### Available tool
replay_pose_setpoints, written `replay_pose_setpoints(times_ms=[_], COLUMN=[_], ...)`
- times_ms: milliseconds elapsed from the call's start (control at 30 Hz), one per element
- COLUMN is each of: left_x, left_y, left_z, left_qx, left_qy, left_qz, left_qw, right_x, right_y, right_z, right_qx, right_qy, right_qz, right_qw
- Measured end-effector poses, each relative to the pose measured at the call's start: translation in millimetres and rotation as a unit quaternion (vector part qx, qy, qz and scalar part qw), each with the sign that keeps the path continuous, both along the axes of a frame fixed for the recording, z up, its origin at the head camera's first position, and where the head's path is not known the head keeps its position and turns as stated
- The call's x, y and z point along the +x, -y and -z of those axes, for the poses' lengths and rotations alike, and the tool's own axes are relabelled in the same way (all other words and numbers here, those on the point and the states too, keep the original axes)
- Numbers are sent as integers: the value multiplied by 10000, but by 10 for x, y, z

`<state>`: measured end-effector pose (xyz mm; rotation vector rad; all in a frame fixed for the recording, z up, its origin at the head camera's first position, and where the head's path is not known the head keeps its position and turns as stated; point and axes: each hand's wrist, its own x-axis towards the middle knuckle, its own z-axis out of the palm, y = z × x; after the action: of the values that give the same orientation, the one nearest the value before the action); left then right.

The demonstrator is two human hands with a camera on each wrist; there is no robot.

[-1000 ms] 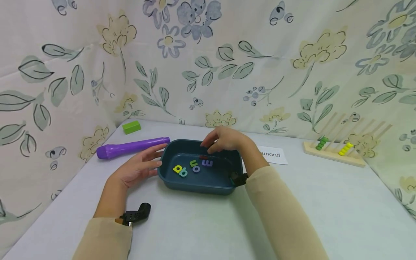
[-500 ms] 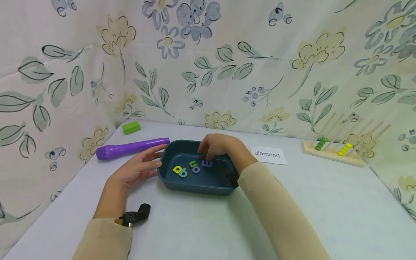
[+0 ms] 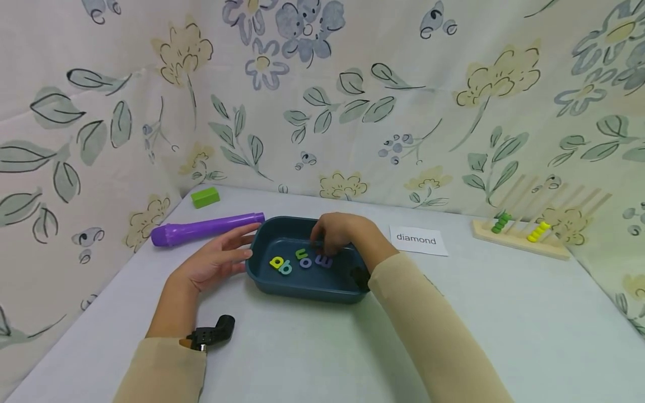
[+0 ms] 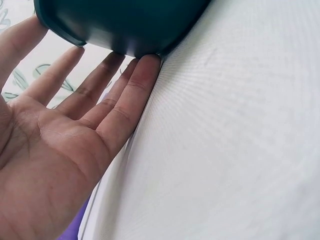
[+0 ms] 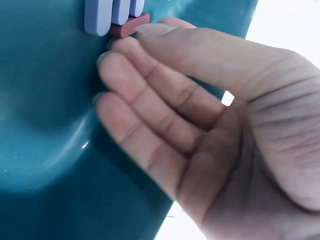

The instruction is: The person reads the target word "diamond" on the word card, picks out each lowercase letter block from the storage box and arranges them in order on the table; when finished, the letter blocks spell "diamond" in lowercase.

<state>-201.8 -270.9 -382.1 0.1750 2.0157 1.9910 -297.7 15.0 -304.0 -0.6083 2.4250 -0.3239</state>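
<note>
Piece, red (image 5: 131, 26), in tray (image 3: 307, 293), at fingertips of right hand (image 5: 220, 145), long axis crosswise to fingers; gap narrow, pinch cannot be told; left hand (image 3: 219, 256) farther, fingers extended against tray's outside.

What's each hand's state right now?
Left hand: open, touching the blue tray.
Right hand: at the red piece; can't tell whether it's gripping.

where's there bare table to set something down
Widest: the table between the right sleeve, card and abacus. Another bare patch lies in front of the tray, between the right and left sleeve. Crowded: far left, with block, microphone and left grip touching the tray; and inside the tray, with letters and right grip.
</note>
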Motion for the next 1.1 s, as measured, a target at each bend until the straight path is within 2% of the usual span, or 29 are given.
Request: replay_pose_setpoints(times_ms=[133, 433, 700, 1100], left_x=[-3, -8, 6, 11], left_y=[-3, 13, 20, 2], left_z=[8, 1, -3, -18], left_qx=[-36, -31, -33, -30], left_qy=[2, -17, -90, -106], left_qz=[-16, 18, 119, 111], left_qw=[10000, 10000, 9999, 9999], right_x=[-1, 4, 1, -5], right_y=[-4, 21, 12, 28], right_z=[18, 46, 63, 97], right_qx=[120, 444, 416, 387], right_qy=[129, 77, 109, 194], right_qz=[0, -147, -91, -142], right_qw=[9998, 9989, 9990, 9990])
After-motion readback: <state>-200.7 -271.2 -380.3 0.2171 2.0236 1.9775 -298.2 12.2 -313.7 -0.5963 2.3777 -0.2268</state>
